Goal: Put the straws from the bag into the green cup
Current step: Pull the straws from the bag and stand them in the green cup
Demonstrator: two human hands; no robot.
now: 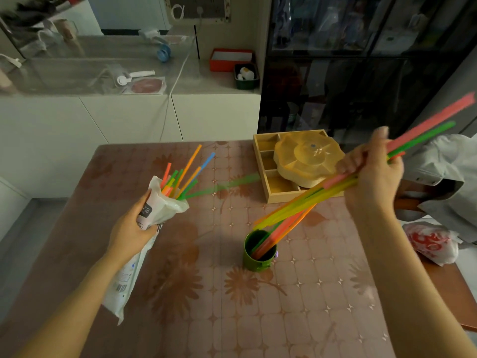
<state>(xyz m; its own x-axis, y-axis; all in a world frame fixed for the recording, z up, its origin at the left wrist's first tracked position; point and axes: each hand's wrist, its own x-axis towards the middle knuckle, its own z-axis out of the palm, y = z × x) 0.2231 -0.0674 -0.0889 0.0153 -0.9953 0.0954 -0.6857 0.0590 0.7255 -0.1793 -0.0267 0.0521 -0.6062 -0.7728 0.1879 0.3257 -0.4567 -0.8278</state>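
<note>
My left hand [134, 224] grips a white plastic bag [140, 233] held above the table's left side; several coloured straws [184, 174] stick out of its open top. One green straw [224, 186] is blurred, jutting from the bag toward the right. My right hand [371, 171] is closed around a bundle of straws [304, 202] that slants down to the left. Their lower ends sit inside the green cup [258, 259], which stands upright on the table between my arms. The upper ends fan out past my fingers at the far right.
The table carries a brown floral cloth [232, 306]. A wooden compartment tray [271, 187] with a yellow flower-shaped lid [307, 158] lies behind the cup. A grey garment [444, 177] and a red-and-white bag [431, 244] lie at the right edge. White cabinets stand behind.
</note>
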